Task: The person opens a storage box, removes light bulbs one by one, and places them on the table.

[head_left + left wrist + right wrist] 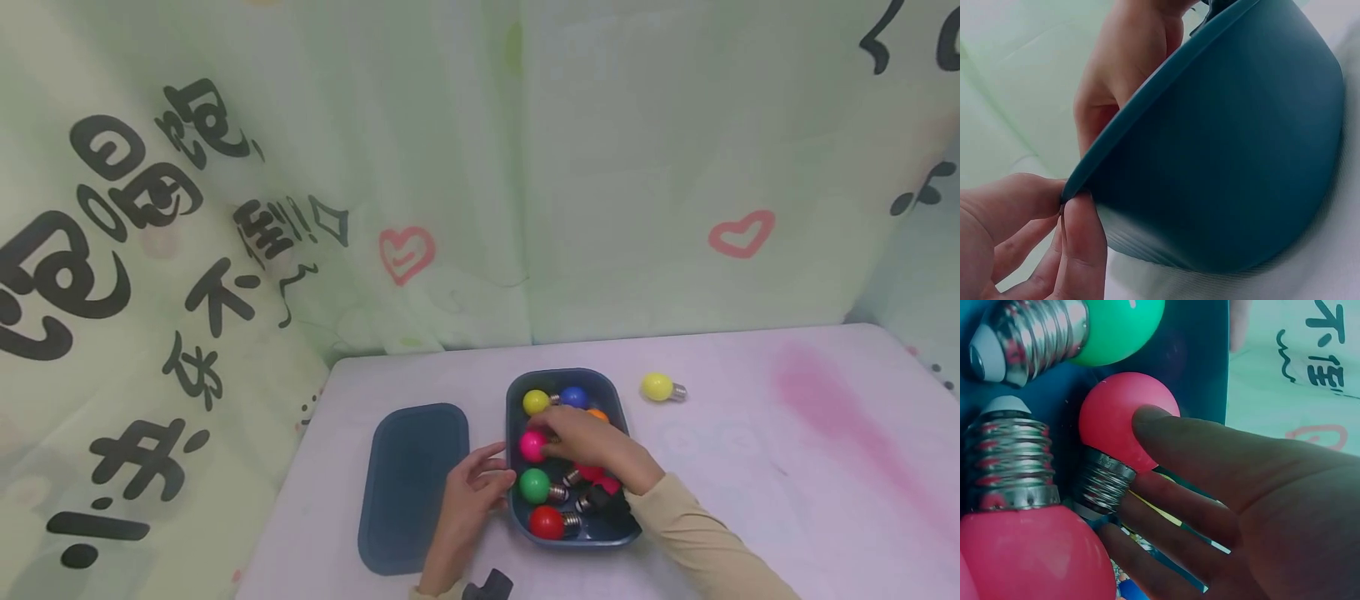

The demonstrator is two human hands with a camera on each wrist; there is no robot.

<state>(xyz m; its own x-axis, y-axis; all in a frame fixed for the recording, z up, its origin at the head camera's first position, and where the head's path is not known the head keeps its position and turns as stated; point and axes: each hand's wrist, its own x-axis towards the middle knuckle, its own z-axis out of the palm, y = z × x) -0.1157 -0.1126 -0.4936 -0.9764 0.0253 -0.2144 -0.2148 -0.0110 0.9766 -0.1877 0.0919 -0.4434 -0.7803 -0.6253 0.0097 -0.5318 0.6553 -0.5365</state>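
Bulbs (535,486) of several colours are held in a blue box (577,544), where a pink bulb (533,447) is gripped between thumb and fingers of the right hand (583,435). The box's rim is pinched by the left hand (472,490), and 1 yellow bulb (657,387) is seen outside on the table (738,492).

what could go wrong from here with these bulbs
The pink bulb might slip from the right hand, since it looks smooth and round, and knock the green bulb beside it. The left hand pinches the rim of the container, so a tug could shift it. The yellow bulb outside the container lies on its side and may roll if bumped.
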